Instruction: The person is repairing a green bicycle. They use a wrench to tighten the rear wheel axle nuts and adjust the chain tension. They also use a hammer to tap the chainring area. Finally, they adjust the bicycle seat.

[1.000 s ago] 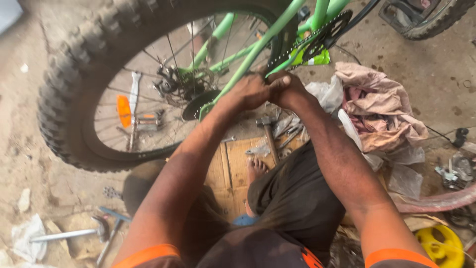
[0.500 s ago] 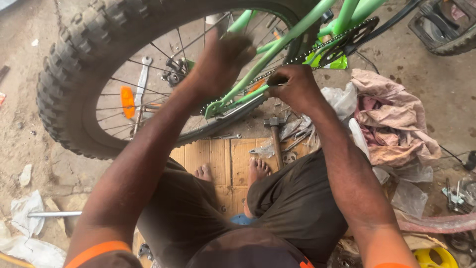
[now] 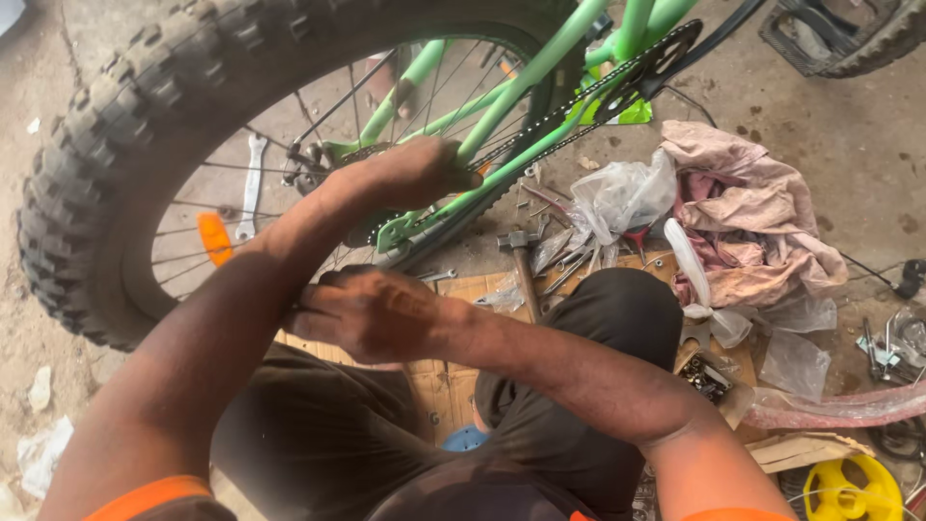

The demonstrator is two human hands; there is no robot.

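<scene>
Work sits at the rear wheel (image 3: 96,193) of the green bike frame (image 3: 540,72), at 11 o'clock. The left hand (image 3: 405,174) is clamped around the stay near the chain (image 3: 540,125); the right hand (image 3: 371,314), fingers together, presses low on the spokes. Turning the wheel likely needs both steady. No containers visible, only a clear plastic bag (image 3: 617,198), contents unclear

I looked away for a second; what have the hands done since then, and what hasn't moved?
The left hand has gone from beside the right, on the frame, up to the green frame near the hub. The right hand let go there and came down across to the lower spokes by the tyre. The hammer, rags and plastic stayed put.
</scene>
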